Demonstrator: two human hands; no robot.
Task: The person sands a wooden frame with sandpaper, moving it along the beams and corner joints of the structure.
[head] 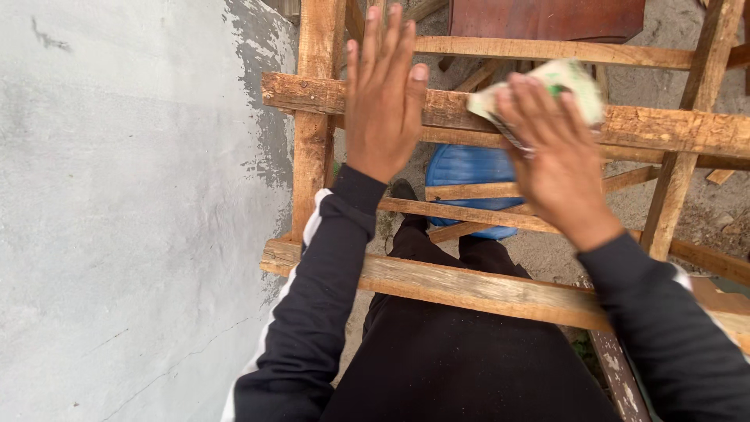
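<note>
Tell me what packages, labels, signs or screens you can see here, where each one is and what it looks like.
Small packet: held in the right hand over a wooden scaffold rail, flat, crumpled, pale cream with green print.
No signs or screens in view; the left hand is open and holds nothing.

We've got the wall on the left, wooden scaffold frame right beside it. Our left hand is flat out over the upper crossbeam, near the left upright post. Right hand sits to the right of it, also over that beam, w/ a folded sanding pad under the fingers. Below, betw. the rails, a barrel stands on the ground. Our legs are behind the near crossbeam. A board lies at the top, beyond the frame.
</note>
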